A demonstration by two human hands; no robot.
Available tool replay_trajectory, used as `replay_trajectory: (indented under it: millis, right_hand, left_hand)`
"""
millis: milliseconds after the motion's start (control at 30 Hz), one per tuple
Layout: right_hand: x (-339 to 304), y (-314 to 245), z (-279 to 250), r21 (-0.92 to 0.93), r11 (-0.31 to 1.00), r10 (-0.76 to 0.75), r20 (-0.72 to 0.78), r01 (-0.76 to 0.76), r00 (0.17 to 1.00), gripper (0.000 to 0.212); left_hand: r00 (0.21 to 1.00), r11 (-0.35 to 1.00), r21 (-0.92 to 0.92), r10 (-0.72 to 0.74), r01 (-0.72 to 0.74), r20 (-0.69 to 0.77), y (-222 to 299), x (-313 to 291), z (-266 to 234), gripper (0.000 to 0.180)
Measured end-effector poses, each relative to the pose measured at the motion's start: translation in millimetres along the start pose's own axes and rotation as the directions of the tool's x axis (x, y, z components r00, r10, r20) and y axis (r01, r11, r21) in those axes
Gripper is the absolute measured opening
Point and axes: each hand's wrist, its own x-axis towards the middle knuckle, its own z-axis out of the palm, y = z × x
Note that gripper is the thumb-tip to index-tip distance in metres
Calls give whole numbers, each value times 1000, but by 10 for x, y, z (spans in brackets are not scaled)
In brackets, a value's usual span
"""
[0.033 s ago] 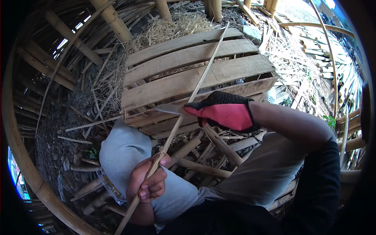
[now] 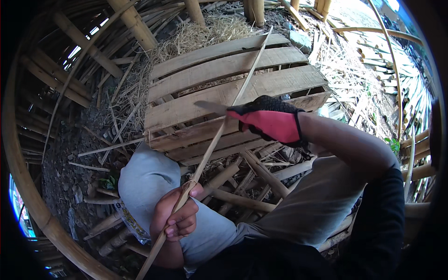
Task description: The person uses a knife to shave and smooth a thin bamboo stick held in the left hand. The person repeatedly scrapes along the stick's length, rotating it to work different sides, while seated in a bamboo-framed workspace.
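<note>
My bare left hand (image 2: 183,217) is wrapped round the lower part of a long, thin bamboo strip (image 2: 208,151). The strip slants up and to the right, its far end above a slatted wooden crate (image 2: 196,101). A thin curl or fibre sticks out from it just above my left fingers. My right hand (image 2: 270,122), in a black and pink glove, is closed round a knife (image 2: 210,107). The handle is hidden in the glove; the blade points left across the strip, over the crate's front edge. Glove and blade overlap the strip's middle.
My legs in grey trousers (image 2: 298,200) flank bamboo poles (image 2: 242,200) lying below the crate. Straw-like shavings (image 2: 205,35) are heaped behind it. Upright bamboo posts (image 2: 133,23) stand at the back left. Cut bamboo lengths (image 2: 410,93) lie in sunlight at the right.
My right hand and the knife have moved up along the strip, farther from my left hand. My left hand keeps its place on the strip.
</note>
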Motion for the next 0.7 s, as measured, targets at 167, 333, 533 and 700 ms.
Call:
replay_trajectory:
  millis: [167, 333, 533, 700]
  right_hand:
    - [181, 153, -173, 164, 983, 105, -141, -81, 984, 26]
    - [58, 67, -61, -53, 998, -36, -100, 31, 994, 34]
    - [-10, -33, 75, -216, 975, -71, -78, 53, 994, 44]
    - [98, -50, -88, 28, 996, 93, -121, -90, 988, 35]
  left_hand:
    - [999, 998, -55, 19, -17, 47, -2, 22, -13, 25]
    - [995, 990, -139, -10, 23, 96, -3, 32, -52, 24]
    - [997, 993, -121, 7, 1, 72, -25, 36, 6, 22]
    - [996, 990, -143, 13, 0, 86, -42, 61, 8, 21]
